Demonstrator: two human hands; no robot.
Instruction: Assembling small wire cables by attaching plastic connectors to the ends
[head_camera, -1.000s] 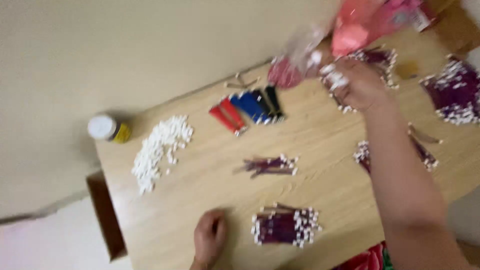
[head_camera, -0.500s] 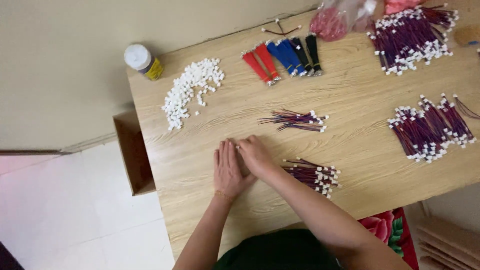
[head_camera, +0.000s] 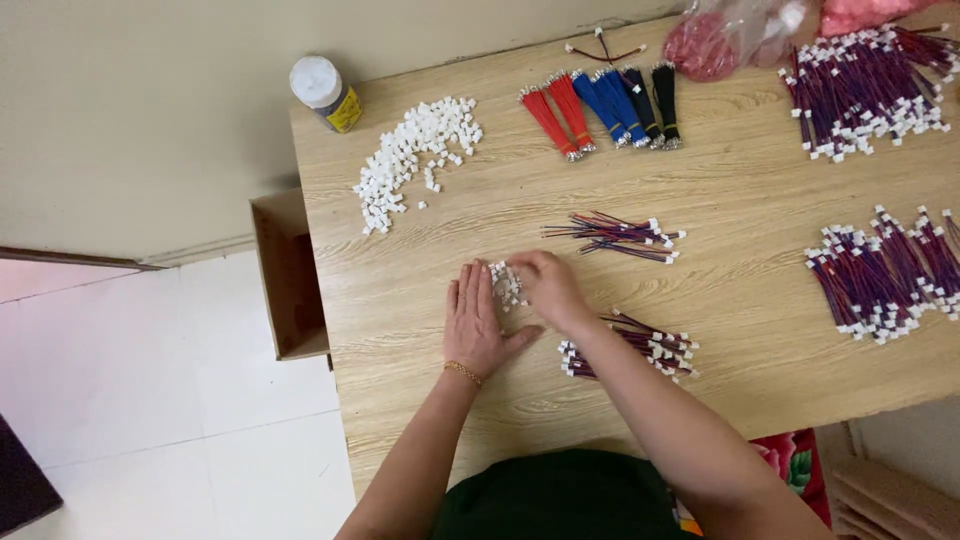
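Note:
My left hand lies flat on the wooden table, fingers stretched out, its fingertips beside a small pile of white plastic connectors. My right hand rests curled at the right side of that pile, touching it. Just right of my right forearm lies a bundle of red and dark wires with white plugs. A thinner bunch of the same wires lies farther up the table. A large heap of white connectors is spread at the far left.
Red, blue and black wire bundles lie at the back. Two big wire heaps fill the right side, with plastic bags behind. A white-capped bottle stands at the corner. An open cardboard box sits beside the table.
My right hand came back from the bags at the far right to the table's front. Both hands met, then parted, and a small pile of white connectors now lies between them.

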